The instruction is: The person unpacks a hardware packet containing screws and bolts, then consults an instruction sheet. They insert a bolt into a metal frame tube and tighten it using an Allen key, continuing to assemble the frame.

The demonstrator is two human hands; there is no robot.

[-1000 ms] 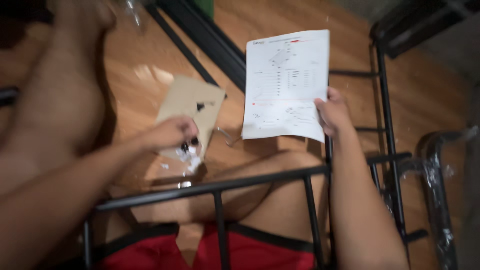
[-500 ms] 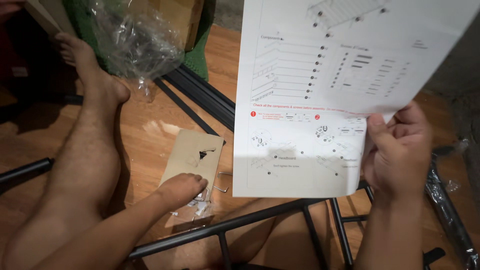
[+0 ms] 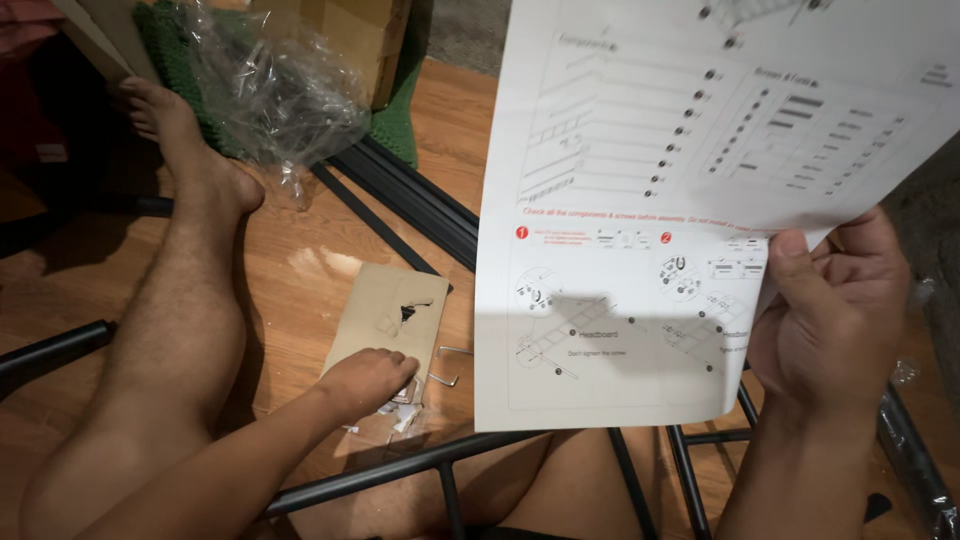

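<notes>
My right hand (image 3: 832,318) holds up a white instruction sheet (image 3: 655,200) with printed diagrams, gripping its lower right edge close to the camera. My left hand (image 3: 368,380) rests knuckles-up on the wooden floor at the near edge of a small brown cardboard card (image 3: 392,322) with a torn hole. Its fingers are curled over a small clear bag of parts (image 3: 405,412), mostly hidden under the hand. A bent metal hex key (image 3: 446,364) lies just right of that hand.
My bare left leg (image 3: 185,300) stretches across the floor at left. Black metal frame tubes (image 3: 400,475) cross near my lap, and black rails (image 3: 405,195) lie further out. Crumpled clear plastic wrap (image 3: 270,90) and a cardboard box (image 3: 350,35) sit at the top.
The sheet has come much closer to the camera and now fills the upper right. The view tilted up toward my foot. My left hand stays by the card.
</notes>
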